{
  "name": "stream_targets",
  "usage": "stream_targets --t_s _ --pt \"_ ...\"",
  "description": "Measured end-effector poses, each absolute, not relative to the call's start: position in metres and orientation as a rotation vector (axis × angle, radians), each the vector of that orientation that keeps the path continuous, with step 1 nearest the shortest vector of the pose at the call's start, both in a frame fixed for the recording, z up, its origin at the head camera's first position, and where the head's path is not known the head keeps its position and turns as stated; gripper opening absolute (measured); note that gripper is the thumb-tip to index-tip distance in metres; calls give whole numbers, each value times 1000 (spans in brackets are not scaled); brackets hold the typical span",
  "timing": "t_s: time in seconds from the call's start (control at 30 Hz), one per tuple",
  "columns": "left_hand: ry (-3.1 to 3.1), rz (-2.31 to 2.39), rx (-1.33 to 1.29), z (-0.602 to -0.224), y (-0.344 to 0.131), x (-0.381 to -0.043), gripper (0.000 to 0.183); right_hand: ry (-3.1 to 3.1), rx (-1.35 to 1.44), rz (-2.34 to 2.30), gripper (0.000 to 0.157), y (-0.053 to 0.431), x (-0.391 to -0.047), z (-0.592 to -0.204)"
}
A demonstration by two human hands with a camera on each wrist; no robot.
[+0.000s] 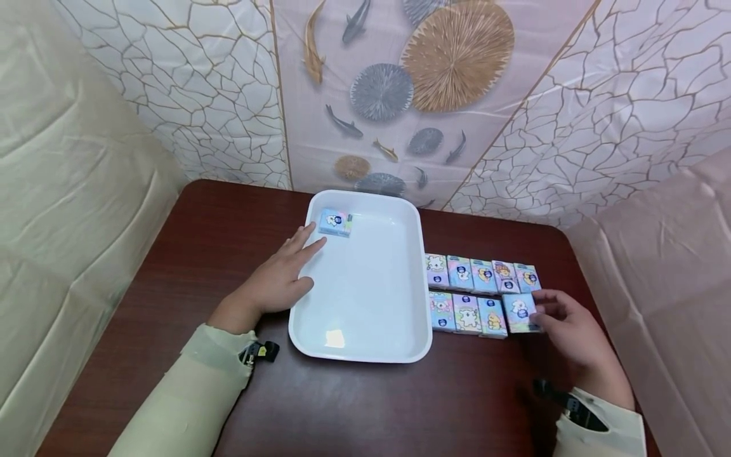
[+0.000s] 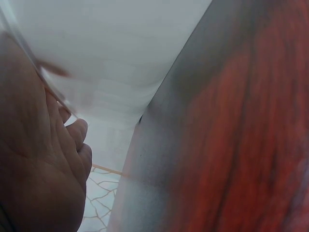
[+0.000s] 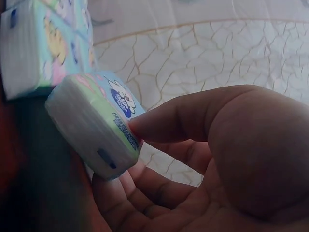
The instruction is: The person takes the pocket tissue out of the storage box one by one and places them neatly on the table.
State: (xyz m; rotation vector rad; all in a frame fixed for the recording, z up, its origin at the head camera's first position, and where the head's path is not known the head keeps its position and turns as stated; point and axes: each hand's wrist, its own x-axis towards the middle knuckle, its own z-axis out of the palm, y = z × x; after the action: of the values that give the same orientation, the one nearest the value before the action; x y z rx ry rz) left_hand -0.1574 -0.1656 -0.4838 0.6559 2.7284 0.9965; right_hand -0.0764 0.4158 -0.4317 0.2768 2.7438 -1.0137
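Between thumb and fingers my right hand (image 1: pixel 573 327) pinches a small blue pack of tissues (image 1: pixel 520 312) at the right end of the front row. The right wrist view shows that tissue pack (image 3: pixel 96 125) tilted, its white folded side toward the camera. My left hand (image 1: pixel 280 276), fingers spread and straight, rests at the left rim of the white tray (image 1: pixel 365 298). One tissue pack (image 1: pixel 335 222) lies in the tray's far left corner, near the left fingertips. In the left wrist view the left hand (image 2: pixel 46 145) shows beside the tray's pale wall (image 2: pixel 106 58).
Right of the tray, tissue packs lie in two rows: a back row (image 1: pixel 482 276) and a front row (image 1: pixel 467 314). All stand on a dark reddish wooden table (image 1: pixel 365 406). A patterned cloth (image 1: pixel 365 127) hangs behind, with pale cloth walls at both sides.
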Motion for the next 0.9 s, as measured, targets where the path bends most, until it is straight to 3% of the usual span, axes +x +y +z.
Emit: stream_targets --t_s 0.37,0.9 --pt "2733 1000 659 -485 -165 -157 81 2678 318 -1046 44 422 -76 -452" --pt "2729 1004 642 -484 -165 -156 81 2674 351 -909 48 415 -81 -448"
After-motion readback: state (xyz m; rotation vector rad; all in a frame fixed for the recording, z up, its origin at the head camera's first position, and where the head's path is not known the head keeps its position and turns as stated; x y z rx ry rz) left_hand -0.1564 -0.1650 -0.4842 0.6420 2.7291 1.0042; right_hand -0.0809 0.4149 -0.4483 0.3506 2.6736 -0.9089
